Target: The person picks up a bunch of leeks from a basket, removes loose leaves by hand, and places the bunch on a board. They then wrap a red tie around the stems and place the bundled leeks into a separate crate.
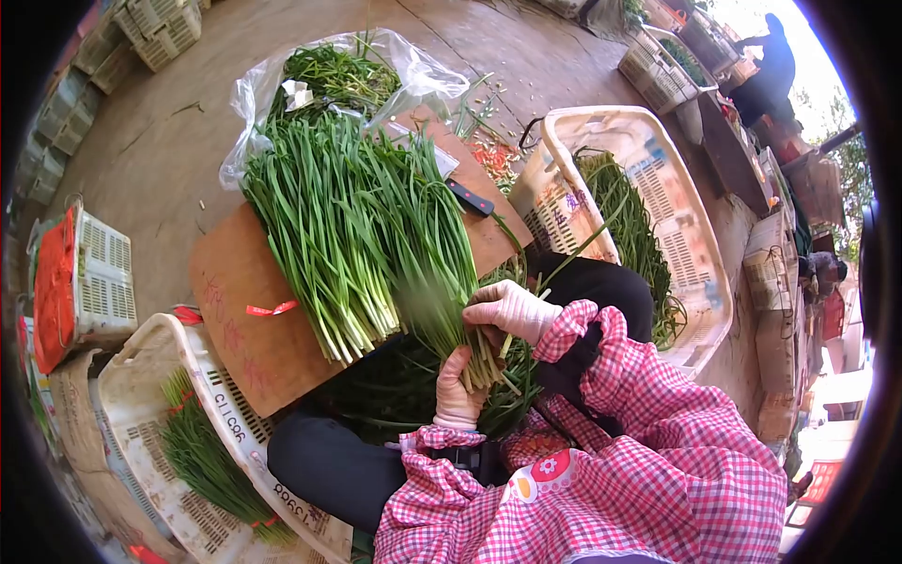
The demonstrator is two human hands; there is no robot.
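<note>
My left hand (pixel 457 390), in a pale glove, grips the lower stalks of a bunch of green chives (pixel 442 282) held over my lap. My right hand (pixel 512 310), also gloved, closes on the same bunch just above, near its white ends. A large loose pile of chives (pixel 329 216) lies beside it on a brown cardboard sheet (pixel 254 329). A dark-handled knife (pixel 470 197) rests on the cardboard at the far edge. A red tie band (pixel 271 308) lies on the cardboard near the pile's cut ends.
A clear plastic bag (pixel 413 75) with more greens sits behind the pile. A white crate (pixel 695 254) on the right holds chives; another crate (pixel 216 423) at lower left holds tied bundles. Stacked crates (pixel 94 282) stand left. A person (pixel 775 66) stands far right.
</note>
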